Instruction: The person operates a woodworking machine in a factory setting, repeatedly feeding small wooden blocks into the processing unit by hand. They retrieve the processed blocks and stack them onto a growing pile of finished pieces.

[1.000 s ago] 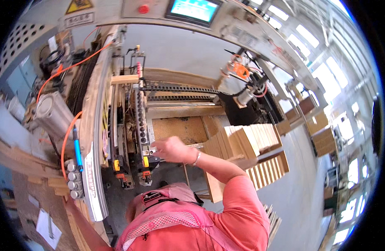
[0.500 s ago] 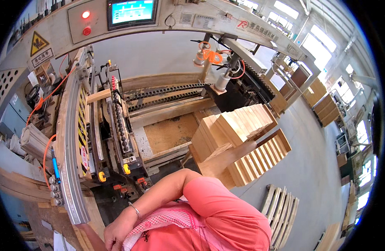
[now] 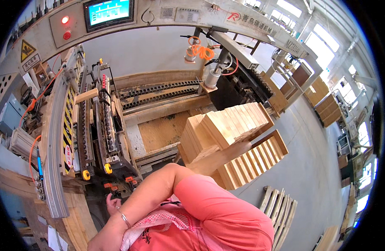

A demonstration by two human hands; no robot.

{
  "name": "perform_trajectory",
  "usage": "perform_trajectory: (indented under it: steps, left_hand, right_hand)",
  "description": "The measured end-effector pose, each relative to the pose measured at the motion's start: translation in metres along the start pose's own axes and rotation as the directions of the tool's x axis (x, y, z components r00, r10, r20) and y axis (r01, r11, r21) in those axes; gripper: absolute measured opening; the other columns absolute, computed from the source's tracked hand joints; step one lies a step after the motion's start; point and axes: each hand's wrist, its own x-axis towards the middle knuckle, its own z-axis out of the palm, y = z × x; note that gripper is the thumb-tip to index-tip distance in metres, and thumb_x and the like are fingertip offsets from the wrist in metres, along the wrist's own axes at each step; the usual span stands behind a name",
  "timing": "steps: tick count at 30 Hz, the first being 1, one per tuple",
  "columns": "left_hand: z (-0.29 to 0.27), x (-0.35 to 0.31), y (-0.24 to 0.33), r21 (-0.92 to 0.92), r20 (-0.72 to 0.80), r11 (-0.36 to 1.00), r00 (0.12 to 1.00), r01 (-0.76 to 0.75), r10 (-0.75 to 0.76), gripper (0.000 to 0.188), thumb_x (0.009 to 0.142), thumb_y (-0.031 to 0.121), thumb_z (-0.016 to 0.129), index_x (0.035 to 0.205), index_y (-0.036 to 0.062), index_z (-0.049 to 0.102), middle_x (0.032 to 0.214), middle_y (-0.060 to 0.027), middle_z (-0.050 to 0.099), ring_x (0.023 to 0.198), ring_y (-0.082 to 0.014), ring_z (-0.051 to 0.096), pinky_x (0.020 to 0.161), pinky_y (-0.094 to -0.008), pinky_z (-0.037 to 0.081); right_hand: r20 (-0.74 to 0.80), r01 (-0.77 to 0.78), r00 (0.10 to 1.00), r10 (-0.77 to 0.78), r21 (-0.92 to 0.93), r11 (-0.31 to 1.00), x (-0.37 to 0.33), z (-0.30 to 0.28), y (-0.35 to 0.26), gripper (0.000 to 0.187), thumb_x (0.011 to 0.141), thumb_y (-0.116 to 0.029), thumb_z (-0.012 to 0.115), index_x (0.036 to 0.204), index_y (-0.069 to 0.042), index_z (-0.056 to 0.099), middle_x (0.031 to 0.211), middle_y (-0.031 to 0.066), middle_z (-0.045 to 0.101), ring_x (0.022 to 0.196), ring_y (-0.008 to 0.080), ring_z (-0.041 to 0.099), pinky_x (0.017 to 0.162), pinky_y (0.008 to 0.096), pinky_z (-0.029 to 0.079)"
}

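Left hand (image 3: 113, 203) reaches under the woodworking machine (image 3: 96, 125).

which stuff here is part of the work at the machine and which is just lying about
In use:
woodworking machine
wooden block loaded in it
stacked wooden blocks beside it
left hand low by the machine's front

Lying about:
pallet on the floor
wooden crates far right
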Motion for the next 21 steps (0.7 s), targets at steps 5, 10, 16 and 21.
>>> perform_trajectory:
  steps: [5,10,16,21]
  left_hand:
    - [0.068,0.021,0.031,-0.173,0.311,0.976,0.948,0.13,-0.071,0.059,0.078,0.005,0.061,0.129,0.0032,0.032,0.093,-0.0104,0.06,0.073,-0.0119,0.058,0.065,-0.0241,0.047]
    - [0.104,0.059,0.062,-0.175,0.524,0.972,0.851,0.156,-0.043,0.059,0.079,0.005,0.061,0.129,0.0032,0.031,0.096,-0.0109,0.059,0.075,-0.0112,0.058,0.066,-0.0241,0.047]
    - [0.115,0.077,0.089,-0.099,0.682,0.979,0.729,0.18,-0.065,0.059,0.079,0.005,0.061,0.129,0.0032,0.031,0.1,-0.0116,0.058,0.079,-0.0103,0.057,0.068,-0.0242,0.047]
    - [0.13,0.078,0.101,-0.006,0.769,0.924,0.592,0.383,-0.24,0.057,0.079,0.001,0.056,0.129,0.0034,0.031,0.102,-0.0109,0.057,0.072,-0.0089,0.056,0.064,-0.0236,0.047]
  right_hand:
    - [0.105,0.042,0.994,-0.038,-0.034,0.999,0.029,0.013,-0.007,0.031,0.086,-0.019,0.058,0.106,0.005,0.055,0.094,0.0097,0.062,0.082,0.012,0.057,0.068,0.0262,0.048]
    - [0.038,0.07,0.997,-0.067,-0.105,0.992,0.036,-0.002,-0.022,0.029,0.085,-0.019,0.059,0.102,0.004,0.056,0.09,0.0089,0.063,0.08,0.0118,0.057,0.067,0.0261,0.047]
    - [-0.179,0.12,0.97,-0.163,-0.232,0.965,0.022,-0.018,-0.051,0.026,0.084,-0.019,0.06,0.098,0.003,0.057,0.085,0.008,0.063,0.076,0.0115,0.057,0.066,0.0259,0.047]
    - [-0.423,0.122,0.794,-0.437,-0.594,0.795,-0.029,-0.034,-0.053,0.023,0.08,-0.021,0.064,0.087,0.0,0.061,0.077,0.0063,0.064,0.07,0.011,0.057,0.063,0.0259,0.046]
